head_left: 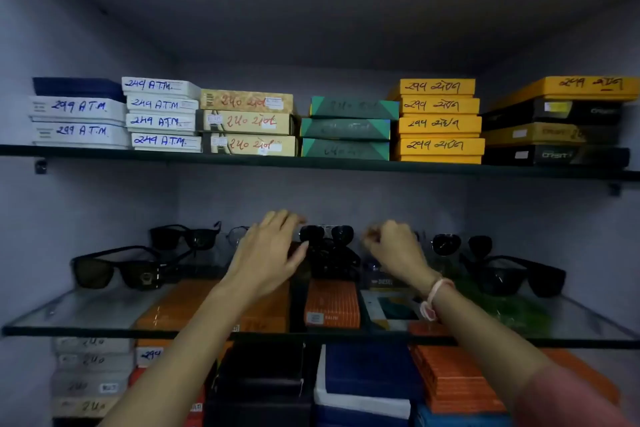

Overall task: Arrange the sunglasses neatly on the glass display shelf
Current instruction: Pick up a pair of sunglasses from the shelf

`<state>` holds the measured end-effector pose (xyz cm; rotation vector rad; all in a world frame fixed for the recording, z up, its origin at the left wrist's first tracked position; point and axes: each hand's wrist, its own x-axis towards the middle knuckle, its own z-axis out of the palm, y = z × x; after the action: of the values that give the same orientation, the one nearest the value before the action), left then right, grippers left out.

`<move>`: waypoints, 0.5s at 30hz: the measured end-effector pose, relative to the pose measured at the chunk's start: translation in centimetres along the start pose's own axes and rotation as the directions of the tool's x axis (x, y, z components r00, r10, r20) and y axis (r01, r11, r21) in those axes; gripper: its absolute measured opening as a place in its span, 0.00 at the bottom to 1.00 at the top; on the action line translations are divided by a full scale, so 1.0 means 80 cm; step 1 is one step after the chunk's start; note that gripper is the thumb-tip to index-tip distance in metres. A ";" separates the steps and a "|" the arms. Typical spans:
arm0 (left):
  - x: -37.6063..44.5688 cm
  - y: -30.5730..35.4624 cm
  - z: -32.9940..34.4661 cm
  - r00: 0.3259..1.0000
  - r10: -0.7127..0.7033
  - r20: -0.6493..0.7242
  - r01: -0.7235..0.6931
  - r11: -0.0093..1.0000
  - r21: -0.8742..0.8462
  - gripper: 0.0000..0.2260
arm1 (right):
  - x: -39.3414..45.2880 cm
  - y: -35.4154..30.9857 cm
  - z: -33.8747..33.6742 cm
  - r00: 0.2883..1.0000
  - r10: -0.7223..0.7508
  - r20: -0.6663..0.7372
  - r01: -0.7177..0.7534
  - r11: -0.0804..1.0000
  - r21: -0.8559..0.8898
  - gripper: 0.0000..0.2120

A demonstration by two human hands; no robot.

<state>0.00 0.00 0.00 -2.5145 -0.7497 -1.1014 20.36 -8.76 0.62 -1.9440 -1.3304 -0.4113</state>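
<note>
Several pairs of dark sunglasses stand on the glass display shelf [86, 308]. A black pair [117, 269] sits at the front left, another [185, 237] behind it. A dark pair [327, 236] stands in the middle at the back, above a bunched black pair [330, 260]. On the right are a round-lens pair [462, 244] and a black pair [519, 276]. My left hand [268, 250] reaches over the shelf, fingers spread, its thumb touching the middle black pair. My right hand [394, 248] hovers to the right of that pair with fingers curled; I cannot see anything in it.
An upper shelf [311, 163] carries stacks of labelled boxes in white, tan, green, yellow and black. Orange, blue and black boxes fill the space under the glass shelf. The cabinet's grey walls close in on both sides.
</note>
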 end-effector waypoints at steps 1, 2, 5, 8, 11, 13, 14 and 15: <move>0.006 -0.004 0.006 0.995 -0.037 0.088 0.038 0.999 -0.015 0.19 | 0.011 0.006 0.007 0.988 0.103 0.117 -0.111 0.992 0.064 0.09; 0.011 -0.006 0.008 0.985 -0.065 0.157 0.069 0.997 -0.023 0.20 | 0.016 0.008 0.011 0.956 0.186 0.228 -0.215 0.970 0.110 0.11; 0.022 -0.013 0.017 0.932 -0.151 0.330 0.171 0.985 -0.031 0.22 | 0.037 0.012 0.032 0.837 0.300 0.457 -0.424 0.884 0.197 0.17; 0.025 -0.013 0.023 0.896 -0.198 0.397 0.233 0.972 -0.039 0.21 | 0.039 0.005 0.042 0.796 0.335 0.504 -0.479 0.858 0.187 0.19; 0.025 -0.017 0.027 0.899 -0.205 0.387 0.255 0.964 -0.082 0.19 | 0.040 0.007 0.050 0.790 0.359 0.497 -0.519 0.824 0.229 0.18; 0.028 -0.021 0.029 0.930 -0.212 0.299 0.262 0.955 -0.138 0.16 | 0.040 0.011 0.045 0.822 0.369 0.434 -0.527 0.781 0.335 0.15; 0.031 -0.021 0.027 0.944 -0.228 0.240 0.272 0.947 -0.172 0.16 | 0.040 0.014 0.039 0.850 0.363 0.382 -0.505 0.768 0.394 0.13; 0.036 -0.023 0.027 0.953 -0.249 0.176 0.284 0.933 -0.222 0.16 | 0.040 0.016 0.030 0.887 0.341 0.312 -0.453 0.778 0.435 0.09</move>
<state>1.89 3.47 0.79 -2.7857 -1.0844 -1.1697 22.50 -5.16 0.44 -1.7818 -0.9742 0.3429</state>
